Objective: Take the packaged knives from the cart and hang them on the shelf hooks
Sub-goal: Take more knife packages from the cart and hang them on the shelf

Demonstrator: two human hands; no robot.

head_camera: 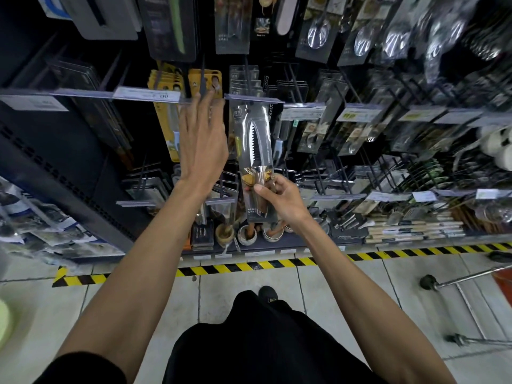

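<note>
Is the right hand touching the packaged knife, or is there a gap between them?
Touching. In the head view the right hand grips the lower end of the packaged knife, its thumb pressed on the front of the packet.

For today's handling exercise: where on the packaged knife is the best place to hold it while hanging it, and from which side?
Grip the packaged knife at its lower end, over the handle, from the right, as the right hand does. The pack stands upright with its top at the hook, so a low grip probably keeps that end free. The left hand reaches a neighbouring hook.

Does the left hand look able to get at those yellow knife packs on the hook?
Probably yes: the left hand is already raised with its fingertips at the yellow knife packs, nothing between them.
</note>
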